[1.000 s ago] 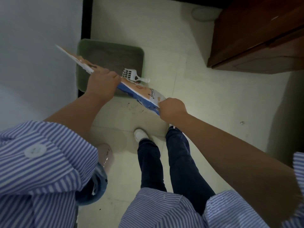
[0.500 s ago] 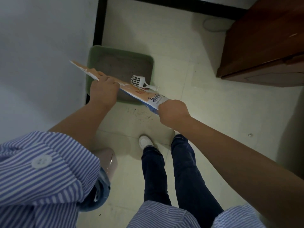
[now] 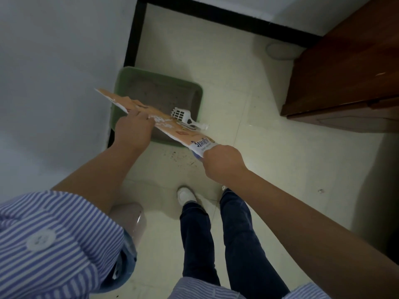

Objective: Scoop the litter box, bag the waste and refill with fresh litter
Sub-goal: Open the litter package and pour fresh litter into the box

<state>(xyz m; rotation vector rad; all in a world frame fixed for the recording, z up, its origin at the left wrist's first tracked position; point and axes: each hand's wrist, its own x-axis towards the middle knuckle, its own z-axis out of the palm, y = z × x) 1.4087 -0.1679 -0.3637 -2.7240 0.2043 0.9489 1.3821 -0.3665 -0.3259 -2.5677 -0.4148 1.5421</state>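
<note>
Tiled floor (image 3: 248, 100), corner by wall: green box (image 3: 195, 88) with grey litter sits beyond both hands, white scoop (image 3: 180, 114) leaning on its near rim. Left hand (image 3: 133, 127) pinches the flat litter bag (image 3: 172, 128) mid-length; right hand (image 3: 222, 161) fists its near end. Bag looks flat, refill likely about done; scooping and bagging can't be confirmed.

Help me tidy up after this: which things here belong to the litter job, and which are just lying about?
Part of the job:
litter bag, held by left hand and right hand
green litter box
white scoop

Just lying about:
wooden cabinet
clear container by the left sleeve
</note>
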